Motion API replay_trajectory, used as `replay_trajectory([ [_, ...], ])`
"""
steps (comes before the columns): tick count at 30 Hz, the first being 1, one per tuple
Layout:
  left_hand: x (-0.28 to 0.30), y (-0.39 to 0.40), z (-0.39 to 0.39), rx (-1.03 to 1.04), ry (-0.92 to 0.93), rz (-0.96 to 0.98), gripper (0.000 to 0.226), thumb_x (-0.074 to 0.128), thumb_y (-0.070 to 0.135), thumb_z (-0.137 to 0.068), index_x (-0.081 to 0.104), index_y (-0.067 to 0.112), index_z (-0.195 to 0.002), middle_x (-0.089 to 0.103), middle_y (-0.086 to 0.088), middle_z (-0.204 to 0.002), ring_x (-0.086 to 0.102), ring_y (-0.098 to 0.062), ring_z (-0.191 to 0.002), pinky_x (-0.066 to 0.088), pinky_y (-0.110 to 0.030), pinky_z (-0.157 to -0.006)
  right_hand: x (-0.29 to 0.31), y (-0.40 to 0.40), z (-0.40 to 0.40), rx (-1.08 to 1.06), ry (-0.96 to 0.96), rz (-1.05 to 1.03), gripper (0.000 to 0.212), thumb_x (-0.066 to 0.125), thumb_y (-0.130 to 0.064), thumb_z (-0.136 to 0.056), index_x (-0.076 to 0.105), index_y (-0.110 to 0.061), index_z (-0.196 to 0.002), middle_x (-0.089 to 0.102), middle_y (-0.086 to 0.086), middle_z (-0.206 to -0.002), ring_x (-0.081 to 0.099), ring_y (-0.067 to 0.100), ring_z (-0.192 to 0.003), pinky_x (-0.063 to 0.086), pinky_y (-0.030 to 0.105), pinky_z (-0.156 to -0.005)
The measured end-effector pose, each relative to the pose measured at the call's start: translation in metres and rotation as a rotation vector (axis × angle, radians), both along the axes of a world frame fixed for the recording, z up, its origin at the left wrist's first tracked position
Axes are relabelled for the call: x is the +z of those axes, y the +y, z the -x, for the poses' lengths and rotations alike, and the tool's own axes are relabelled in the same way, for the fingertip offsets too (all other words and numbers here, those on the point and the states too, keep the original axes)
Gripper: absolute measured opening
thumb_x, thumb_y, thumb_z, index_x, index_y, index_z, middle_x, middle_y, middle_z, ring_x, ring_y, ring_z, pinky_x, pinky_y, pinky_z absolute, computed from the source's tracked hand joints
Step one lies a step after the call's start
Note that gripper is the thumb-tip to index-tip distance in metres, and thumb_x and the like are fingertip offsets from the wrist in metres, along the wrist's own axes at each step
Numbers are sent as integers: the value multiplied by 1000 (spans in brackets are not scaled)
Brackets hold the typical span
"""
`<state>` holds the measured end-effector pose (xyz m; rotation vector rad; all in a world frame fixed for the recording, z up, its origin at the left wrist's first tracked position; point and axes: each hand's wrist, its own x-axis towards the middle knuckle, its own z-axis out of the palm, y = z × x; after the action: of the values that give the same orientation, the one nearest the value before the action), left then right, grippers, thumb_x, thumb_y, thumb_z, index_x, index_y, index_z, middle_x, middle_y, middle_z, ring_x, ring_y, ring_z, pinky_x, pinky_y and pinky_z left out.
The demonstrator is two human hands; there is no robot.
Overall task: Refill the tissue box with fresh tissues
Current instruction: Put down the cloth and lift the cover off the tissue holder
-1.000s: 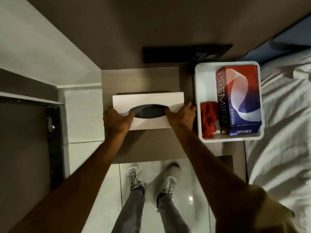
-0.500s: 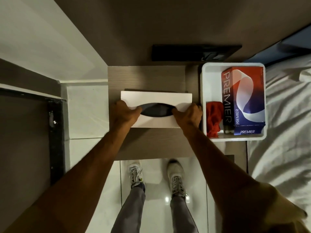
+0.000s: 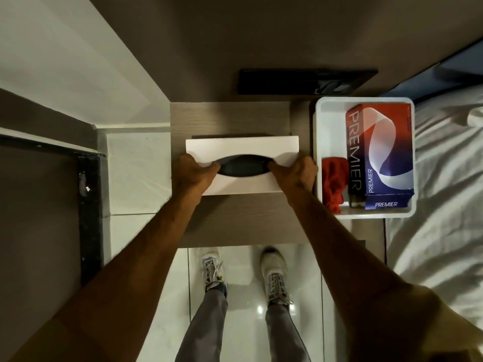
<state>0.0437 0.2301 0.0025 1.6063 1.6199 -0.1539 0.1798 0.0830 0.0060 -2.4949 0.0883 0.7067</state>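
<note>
A flat, smooth white tissue box (image 3: 243, 150) lay lengthwise on a wood-grain bedside table (image 3: 230, 118), its top cut by a long dark oval slot whose inside was too dark to read. The left hand (image 3: 192, 176) was curled over the box's left end, fingers closed around the near edge with a fingertip at the slot's left tip. The right hand (image 3: 296, 175) gripped the right end in the same way, knuckles bent, its fingertip at the slot's right tip; both hands covered the box's near corners.

Just right of the box stood a white rectangular plastic bin (image 3: 320, 131) with rounded corners. Inside it lay a glossy red, white and blue PREMIER carton (image 3: 381, 152) of tissues, and beside that a crumpled red cloth (image 3: 333, 181), soft and folded. Rumpled white bedding (image 3: 444, 178) filled the right side, cut off by the frame. Below the table, 2 pale laced shoes (image 3: 214, 273) stood on shiny white tiles.
</note>
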Motion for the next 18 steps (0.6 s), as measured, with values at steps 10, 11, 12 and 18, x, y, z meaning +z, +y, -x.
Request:
replay_trajectory([
  [10,2,0,0,5,-24,6,64,84,40,-74,60,6,-124,65,-16,-125,62,-36,-116,44,-30,-76,6,3,0,33,-51,66,75,88,-37,-70,58,-6,-132,59,14,-133,54,30,-124,50,39,-98],
  [11,2,0,0,13,-30,13,64,84,40,-74,60,7,-123,65,-16,-125,62,-36,-116,45,-31,-77,5,4,-1,28,-46,64,76,88,-37,-69,58,-7,-132,59,14,-134,54,30,-124,50,39,-98],
  [12,2,0,0,21,-35,19,65,84,40,-74,59,7,-124,64,-15,-126,62,-35,-117,46,-31,-78,4,5,-2,25,-39,60,77,89,-37,-69,57,-7,-132,58,14,-134,53,30,-125,50,40,-99],
  [18,4,-2,-1,34,-73,17,67,85,36,-75,56,11,-129,63,-14,-129,60,-33,-121,52,-37,-91,1,6,-8,18,14,54,80,90,-39,-67,57,-9,-132,59,14,-135,54,33,-127,50,47,-105],
])
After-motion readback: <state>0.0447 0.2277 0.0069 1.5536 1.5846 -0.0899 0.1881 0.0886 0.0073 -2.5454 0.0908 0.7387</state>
